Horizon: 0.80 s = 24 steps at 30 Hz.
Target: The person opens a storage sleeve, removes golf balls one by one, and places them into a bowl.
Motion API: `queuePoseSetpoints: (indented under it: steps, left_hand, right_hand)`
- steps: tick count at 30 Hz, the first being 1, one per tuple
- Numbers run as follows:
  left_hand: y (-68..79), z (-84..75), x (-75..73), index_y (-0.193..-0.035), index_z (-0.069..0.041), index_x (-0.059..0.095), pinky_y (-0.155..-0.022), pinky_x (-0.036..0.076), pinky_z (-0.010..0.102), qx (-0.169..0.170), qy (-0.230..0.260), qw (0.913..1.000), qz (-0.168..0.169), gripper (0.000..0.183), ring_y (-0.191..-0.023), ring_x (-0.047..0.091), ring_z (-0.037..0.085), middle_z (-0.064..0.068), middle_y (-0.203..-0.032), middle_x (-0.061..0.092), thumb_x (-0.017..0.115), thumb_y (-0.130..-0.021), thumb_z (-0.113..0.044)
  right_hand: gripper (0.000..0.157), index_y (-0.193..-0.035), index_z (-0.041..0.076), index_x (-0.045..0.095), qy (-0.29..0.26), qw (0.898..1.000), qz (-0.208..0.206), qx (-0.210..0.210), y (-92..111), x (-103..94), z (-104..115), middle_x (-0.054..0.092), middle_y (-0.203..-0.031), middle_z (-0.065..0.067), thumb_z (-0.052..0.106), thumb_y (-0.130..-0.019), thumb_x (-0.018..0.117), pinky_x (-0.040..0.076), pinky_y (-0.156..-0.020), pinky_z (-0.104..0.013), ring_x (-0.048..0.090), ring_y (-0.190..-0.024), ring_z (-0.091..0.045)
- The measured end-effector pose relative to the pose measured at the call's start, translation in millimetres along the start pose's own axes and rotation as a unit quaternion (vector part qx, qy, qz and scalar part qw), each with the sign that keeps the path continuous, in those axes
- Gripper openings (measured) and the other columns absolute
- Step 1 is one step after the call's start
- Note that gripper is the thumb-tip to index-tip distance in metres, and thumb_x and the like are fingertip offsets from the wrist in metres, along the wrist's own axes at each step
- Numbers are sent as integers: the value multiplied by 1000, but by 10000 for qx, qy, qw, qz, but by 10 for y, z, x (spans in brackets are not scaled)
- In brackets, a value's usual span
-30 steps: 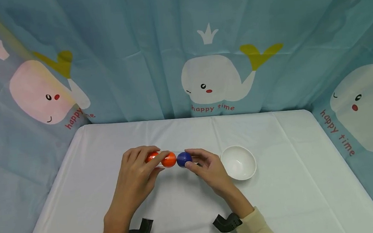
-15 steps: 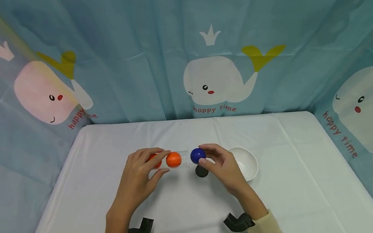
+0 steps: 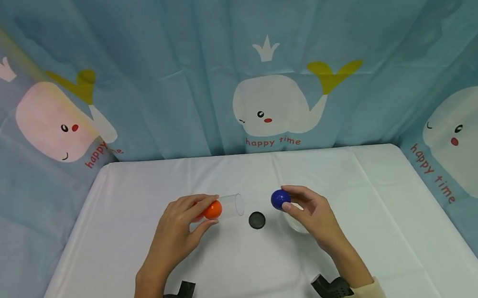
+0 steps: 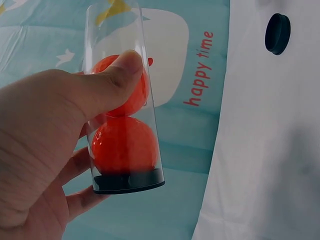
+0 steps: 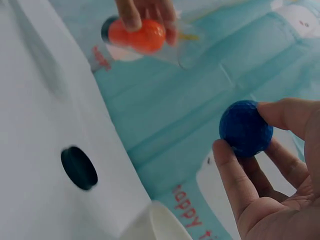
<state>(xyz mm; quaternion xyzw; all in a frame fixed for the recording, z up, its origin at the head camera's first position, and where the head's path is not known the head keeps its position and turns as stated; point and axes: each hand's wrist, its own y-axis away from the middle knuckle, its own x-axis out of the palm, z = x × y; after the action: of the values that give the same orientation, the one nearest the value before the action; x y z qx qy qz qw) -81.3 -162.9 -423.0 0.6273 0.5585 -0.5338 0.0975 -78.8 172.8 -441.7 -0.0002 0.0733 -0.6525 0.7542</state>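
My left hand (image 3: 185, 219) grips a clear plastic tube (image 4: 150, 145) held on its side above the table, its open end toward the right. Two orange balls sit inside: the lower orange ball (image 4: 122, 147) rests against the black end cap (image 4: 130, 181), and the upper orange ball (image 4: 137, 95) is partly behind my thumb. Between thumb and fingertips my right hand (image 3: 314, 216) pinches a dark blue ball (image 5: 245, 129), apart from the tube. Under that hand stands a white bowl (image 3: 295, 224), mostly covered by it in the head view.
A loose black cap (image 3: 257, 220) lies on the white-covered table (image 3: 381, 231) between the two hands. Behind the table hangs a blue curtain (image 3: 166, 113) printed with whales. Each wrist wears a black camera mount, such as the right mount (image 3: 332, 288).
My right hand has drawn the blue ball away from the tube's open end, rightward over the bowl. The orange balls have slid back toward the capped end. The black cap has come into view.
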Motion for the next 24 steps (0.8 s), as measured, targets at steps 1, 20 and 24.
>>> queuePoseSetpoints:
  steps: [1, 20, 24]
  left_hand:
    - [0, 2, 3, -136, -25, 73, -98, 56, 52, 5, 7, 10000, 4, 62, -117, 70, 24, -1, -125, 75, 96, -78, -24]
    - [6, 6, 7, -136, -26, 72, -97, 56, 49, -12, -21, 10000, 42, 63, -115, 69, 21, -3, -124, 75, 96, -78, -22]
    - [7, 4, 12, -136, -26, 73, -96, 57, 49, -31, -57, 10000, 40, 64, -115, 70, 21, -3, -123, 75, 96, -77, -22]
  right_hand:
    - [41, -140, 4, 63, 34, 10000, -22, 12, 10, -30, -5, 64, -137, -5, 8, -101, 71, 59, -97, -20, 67, -120, -7]
    - [40, -137, 4, 64, 762, 9971, 38, 36, 83, -463, -127, 66, -136, -16, 10, -99, 75, 60, -93, -18, 73, -113, -7]
    - [40, -135, 5, 65, 1205, 9924, 67, -242, 82, -476, -157, 66, -134, -18, 9, -97, 77, 60, -91, -17, 72, -111, -2]
